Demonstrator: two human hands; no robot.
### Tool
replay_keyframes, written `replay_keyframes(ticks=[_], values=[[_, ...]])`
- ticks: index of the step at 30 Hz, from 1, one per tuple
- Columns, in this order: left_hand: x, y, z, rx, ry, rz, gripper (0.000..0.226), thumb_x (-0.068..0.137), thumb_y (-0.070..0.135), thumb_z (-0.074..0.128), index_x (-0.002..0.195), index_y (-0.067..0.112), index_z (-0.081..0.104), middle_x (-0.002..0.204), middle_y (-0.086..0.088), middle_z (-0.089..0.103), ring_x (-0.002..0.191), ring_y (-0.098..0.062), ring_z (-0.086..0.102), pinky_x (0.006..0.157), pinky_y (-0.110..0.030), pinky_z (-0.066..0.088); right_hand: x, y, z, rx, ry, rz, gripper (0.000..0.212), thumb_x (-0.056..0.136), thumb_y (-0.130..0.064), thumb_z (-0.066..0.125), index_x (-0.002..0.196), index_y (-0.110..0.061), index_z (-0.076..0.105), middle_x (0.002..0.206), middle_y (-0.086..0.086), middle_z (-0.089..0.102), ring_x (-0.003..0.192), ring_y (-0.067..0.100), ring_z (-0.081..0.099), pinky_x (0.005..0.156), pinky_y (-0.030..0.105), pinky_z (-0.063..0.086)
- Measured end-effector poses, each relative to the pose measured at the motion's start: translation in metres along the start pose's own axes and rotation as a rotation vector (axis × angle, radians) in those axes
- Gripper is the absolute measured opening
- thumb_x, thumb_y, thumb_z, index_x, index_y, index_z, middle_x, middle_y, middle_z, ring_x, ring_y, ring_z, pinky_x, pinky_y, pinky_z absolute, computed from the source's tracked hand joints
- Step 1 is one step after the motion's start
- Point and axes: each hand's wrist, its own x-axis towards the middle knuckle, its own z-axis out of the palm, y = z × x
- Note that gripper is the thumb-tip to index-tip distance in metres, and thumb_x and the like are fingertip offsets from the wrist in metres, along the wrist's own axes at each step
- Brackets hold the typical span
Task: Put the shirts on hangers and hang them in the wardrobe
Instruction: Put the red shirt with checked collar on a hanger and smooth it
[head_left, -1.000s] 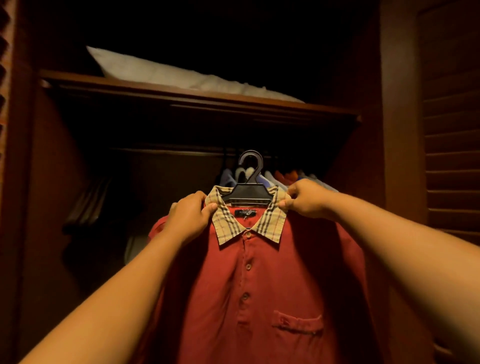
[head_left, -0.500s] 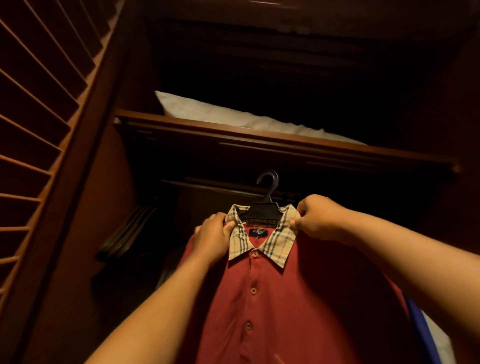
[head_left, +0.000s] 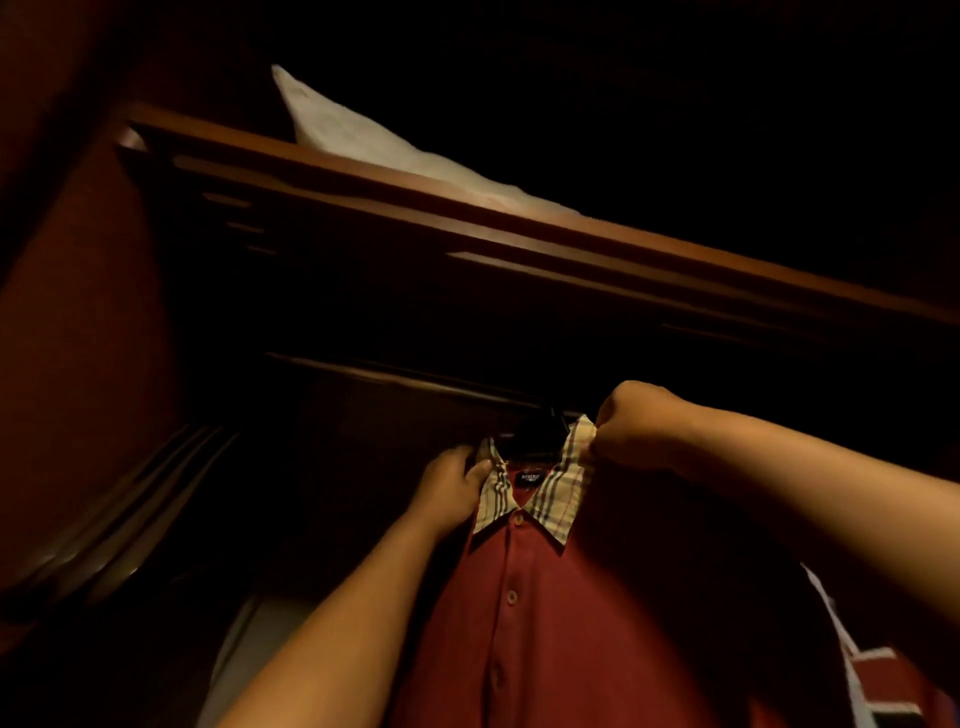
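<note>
Hanger (head_left: 537, 434) higher, fingers (head_left: 480, 470) pinching collar (head_left: 550, 493)

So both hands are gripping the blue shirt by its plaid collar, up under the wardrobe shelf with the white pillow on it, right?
Not quite: the head view shows a red shirt, not blue. The left hand and right hand do grip its plaid collar under the wardrobe shelf with the white pillow on it.

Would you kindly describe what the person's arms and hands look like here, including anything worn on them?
Both forearms are bare up to the frame edge, with no sleeve in view. The left hand and the right hand wear no gloves, and no watch, ring or bracelet shows in this dim light.
</note>
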Motion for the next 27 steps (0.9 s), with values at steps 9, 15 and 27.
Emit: replay_keyframes(ticks=[9, 15, 27], values=[[0.062, -0.036, 0.041, 0.035, -0.246, -0.204, 0.034, 0.100, 0.012, 0.042, 0.125, -0.008, 0.055, 0.129, -0.021, 0.057, 0.119, -0.033, 0.054, 0.089, -0.030, 0.044, 0.049, -0.009, 0.035, 0.005, 0.067, 0.016, 0.010, 0.085, -0.015, 0.066, 0.089, -0.006, 0.065, 0.085, 0.009, 0.062, 0.083, 0.023, 0.064, 0.055, 0.024, 0.044], [0.074, -0.053, 0.051, 0.087, -0.379, -0.245, 0.044, 0.105, 0.015, 0.028, 0.147, 0.003, 0.026, 0.155, -0.015, 0.026, 0.140, -0.026, 0.031, 0.106, -0.025, 0.024, 0.068, -0.015, 0.053, 0.032, 0.085, -0.003, 0.013, 0.086, -0.007, 0.063, 0.083, -0.017, 0.054, 0.074, -0.001, 0.053, 0.062, 0.010, 0.051, 0.038, 0.014, 0.037], [0.062, -0.072, 0.056, 0.078, -0.435, -0.262, 0.040, 0.105, 0.015, 0.031, 0.142, 0.004, 0.038, 0.149, -0.015, 0.037, 0.135, -0.026, 0.039, 0.101, -0.023, 0.030, 0.074, -0.012, 0.077, -0.025, 0.074, -0.002, 0.010, 0.087, -0.009, 0.065, 0.096, -0.008, 0.061, 0.082, 0.004, 0.056, 0.065, 0.011, 0.050, 0.044, 0.016, 0.034]])
